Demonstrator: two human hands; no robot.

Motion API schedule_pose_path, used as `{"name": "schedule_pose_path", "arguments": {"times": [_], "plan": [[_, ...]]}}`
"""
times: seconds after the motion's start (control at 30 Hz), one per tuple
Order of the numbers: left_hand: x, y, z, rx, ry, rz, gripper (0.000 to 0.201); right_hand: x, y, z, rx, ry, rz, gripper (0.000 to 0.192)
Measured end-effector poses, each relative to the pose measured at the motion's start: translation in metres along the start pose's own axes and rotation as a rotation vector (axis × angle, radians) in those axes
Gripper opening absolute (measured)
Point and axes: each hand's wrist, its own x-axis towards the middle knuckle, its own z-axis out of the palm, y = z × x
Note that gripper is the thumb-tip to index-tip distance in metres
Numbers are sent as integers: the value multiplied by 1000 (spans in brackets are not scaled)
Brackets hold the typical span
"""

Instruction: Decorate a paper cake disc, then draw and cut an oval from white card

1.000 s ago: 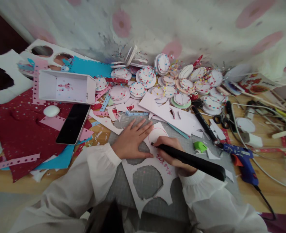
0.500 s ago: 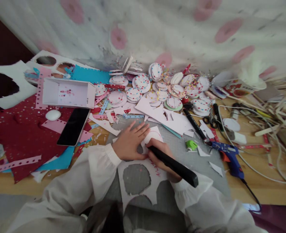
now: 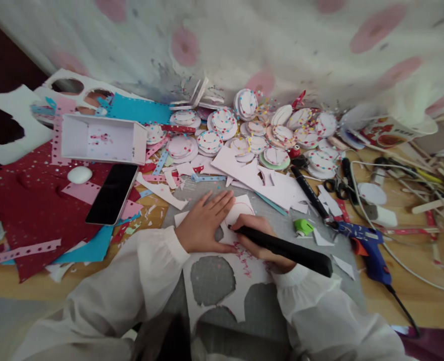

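White paper sheet (image 3: 240, 250) with round holes cut out lies on the grey mat (image 3: 304, 250) on the bench. The left hand (image 3: 205, 222) presses flat on the sheet, fingers spread. Just beside it, the right hand (image 3: 257, 236) grips a black marker (image 3: 282, 246), tip touching the sheet near a red circle (image 3: 240, 208).

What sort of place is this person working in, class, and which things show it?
Probably a home craft table: a blue glue gun, stacks of decorated paper discs, and the right hand drawing with a black marker.
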Motion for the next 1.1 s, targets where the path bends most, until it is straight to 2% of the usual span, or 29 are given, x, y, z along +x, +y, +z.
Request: {"name": "schedule_pose_path", "arguments": {"times": [0.2,0.5,0.7,0.83,0.9,1.03,1.1], "plan": [[0,0,1,-2,-2,0,112,1,5,-4,9,-37,-27,17],[0,0,0,6,-10,-7,112,5,-2,-11,6,-48,-92,15],[0,0,1,-3,2,-4,112,3,4,-13,24,-76,-61,14],[1,0,1,-8,0,-6,113,-1,9,-15,113,-44,22,12],[1,0,1,-8,2,-1,113,-3,11,-16,236,27,67,7],[0,0,1,-6,15,-6,114,-7,10,-18,398,373,168,7],[-2,3,0,4,36,-41,112,-9,4,-20,431,488,202,9]]}}
